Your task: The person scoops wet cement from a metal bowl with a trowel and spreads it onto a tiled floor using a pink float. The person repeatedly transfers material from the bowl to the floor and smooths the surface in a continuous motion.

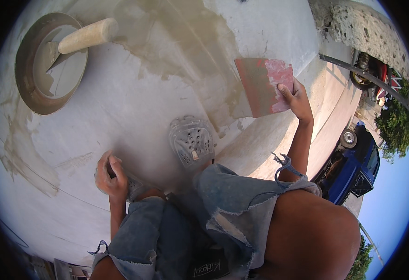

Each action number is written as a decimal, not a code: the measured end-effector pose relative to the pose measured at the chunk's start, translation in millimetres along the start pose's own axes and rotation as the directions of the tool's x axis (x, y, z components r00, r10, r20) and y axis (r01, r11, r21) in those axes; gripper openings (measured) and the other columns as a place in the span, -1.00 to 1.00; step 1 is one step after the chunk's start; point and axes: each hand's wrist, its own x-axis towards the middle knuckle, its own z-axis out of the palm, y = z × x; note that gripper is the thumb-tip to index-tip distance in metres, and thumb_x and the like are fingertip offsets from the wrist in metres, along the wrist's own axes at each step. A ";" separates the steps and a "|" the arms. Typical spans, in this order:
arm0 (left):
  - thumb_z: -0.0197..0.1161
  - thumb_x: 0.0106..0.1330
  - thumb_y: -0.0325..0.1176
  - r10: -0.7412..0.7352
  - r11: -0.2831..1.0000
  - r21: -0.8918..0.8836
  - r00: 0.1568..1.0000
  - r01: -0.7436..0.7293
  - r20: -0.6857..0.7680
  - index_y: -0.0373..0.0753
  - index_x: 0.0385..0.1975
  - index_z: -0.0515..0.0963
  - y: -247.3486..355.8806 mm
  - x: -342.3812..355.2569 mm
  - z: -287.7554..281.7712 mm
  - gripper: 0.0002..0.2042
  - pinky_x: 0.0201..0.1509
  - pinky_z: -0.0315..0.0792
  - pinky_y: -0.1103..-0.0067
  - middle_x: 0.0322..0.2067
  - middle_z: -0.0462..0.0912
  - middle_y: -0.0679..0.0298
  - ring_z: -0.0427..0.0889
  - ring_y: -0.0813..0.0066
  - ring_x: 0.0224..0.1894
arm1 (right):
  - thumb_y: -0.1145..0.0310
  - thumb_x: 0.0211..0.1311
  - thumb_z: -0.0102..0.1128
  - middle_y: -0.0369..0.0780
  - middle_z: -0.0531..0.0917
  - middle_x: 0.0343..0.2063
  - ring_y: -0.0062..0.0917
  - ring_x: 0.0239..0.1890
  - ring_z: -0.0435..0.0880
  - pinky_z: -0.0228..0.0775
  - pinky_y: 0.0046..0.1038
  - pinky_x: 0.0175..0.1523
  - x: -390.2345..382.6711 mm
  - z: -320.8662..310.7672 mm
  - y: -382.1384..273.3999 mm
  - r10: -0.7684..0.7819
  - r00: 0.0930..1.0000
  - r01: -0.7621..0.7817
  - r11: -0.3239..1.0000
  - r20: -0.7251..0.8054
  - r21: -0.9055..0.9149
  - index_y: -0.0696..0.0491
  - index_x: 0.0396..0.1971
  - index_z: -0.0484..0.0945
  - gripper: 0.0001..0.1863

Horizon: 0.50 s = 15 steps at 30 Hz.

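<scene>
My right hand [296, 99] grips a red flat rectangular spreader [256, 86] by its right edge, thumb on top. Greenish-grey paste covers much of the spreader's face, which sits at the right end of a wet smeared patch [186, 46] on the pale surface. Near my left foot, my left hand [112, 176] is curled, thumb close to the fingers, with grey residue on it; whatever it may hold is hidden. At the upper left stands a round metal pan [25, 86] with grey paste inside. A trowel with a pale handle [88, 36] rests in it, handle over the rim.
A dusty grey clog [191, 142] is on my right foot, planted on the pale surface [134, 107]. My knees in torn jeans [242, 191] fill the lower middle. Beyond the surface's right edge are a blue vehicle [353, 163], a motorcycle wheel [362, 80] and a rough concrete block [363, 30].
</scene>
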 end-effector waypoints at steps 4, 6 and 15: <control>0.21 0.54 -0.47 0.026 1.000 0.015 1.000 -0.025 -0.013 -0.38 -0.04 0.70 -2.9 -0.1 1.8 -0.83 -0.42 0.49 0.63 -0.48 0.71 0.27 0.65 0.56 -0.50 | 0.23 0.54 0.33 -0.17 0.76 0.01 -0.58 0.03 0.67 0.49 -0.42 0.22 -8.9 -8.6 2.3 0.029 0.999 -0.028 0.998 -0.031 0.049 0.28 0.22 0.55 -0.52; 0.21 0.54 -0.47 0.047 0.999 0.010 0.999 -0.046 -0.018 -0.38 -0.04 0.70 -2.7 0.2 3.1 -0.83 -0.42 0.49 0.63 -0.48 0.71 0.27 0.65 0.56 -0.50 | 0.25 0.54 0.32 -0.18 0.76 0.00 -0.58 0.02 0.67 0.49 -0.43 0.22 -10.8 -10.9 4.4 0.033 0.998 -0.027 0.995 -0.060 0.095 0.28 0.22 0.55 -0.54; 0.23 0.55 -0.45 0.008 1.000 -0.014 1.000 -0.008 -0.006 -0.38 -0.02 0.70 -7.5 -2.3 1.9 -0.82 -0.42 0.49 0.62 -0.46 0.73 0.26 0.66 0.55 -0.49 | 0.28 0.54 0.32 -0.19 0.76 -0.02 -0.58 -0.01 0.67 0.50 -0.43 0.20 -19.3 1.1 -8.5 0.042 0.997 -0.037 0.996 -0.060 0.082 0.27 0.22 0.55 -0.56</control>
